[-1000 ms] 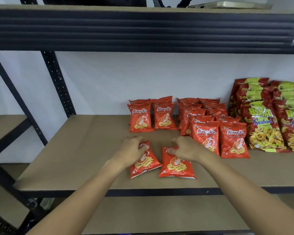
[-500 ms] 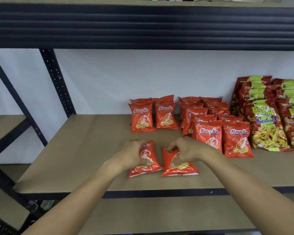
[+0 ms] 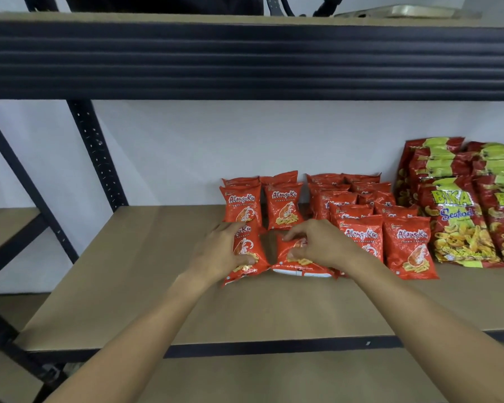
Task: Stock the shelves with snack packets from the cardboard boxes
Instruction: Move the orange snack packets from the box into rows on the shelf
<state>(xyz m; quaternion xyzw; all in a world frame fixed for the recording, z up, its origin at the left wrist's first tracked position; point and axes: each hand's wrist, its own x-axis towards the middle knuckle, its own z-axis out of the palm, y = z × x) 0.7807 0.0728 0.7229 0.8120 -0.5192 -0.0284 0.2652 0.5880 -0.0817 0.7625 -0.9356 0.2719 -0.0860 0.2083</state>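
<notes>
White wall behind, dark metal rack w/ tan shelf board [image 3: 134, 274] across mid frame. You're mid-placement: step in hand is standing two small red prawn-cracker packets up in front of the existing rows.

Your left hand [image 3: 220, 251] grips the left packet [image 3: 246, 251], fingers over its left edge and top, thumb across its lower front; packet nearly upright, just in front of the back-row packets [image 3: 262, 203], looks like touching them. Your right hand [image 3: 317, 242] pinches the top of the right packet [image 3: 296, 261], fingers curled; this one still lies tilted, white bottom seam showing toward you. Small gap between the two.

More of the same packets in stacked rows [image 3: 387, 231] right of center; big Bika Seafood bags [image 3: 460, 216] at far right. No cardboard boxes in view.

Next, prob: tip the right packet upright, slide both back flush w/ the row, line up w/ neighbors, let go. Bags are light and puffy, so ease off slowly or they flop fwd.
</notes>
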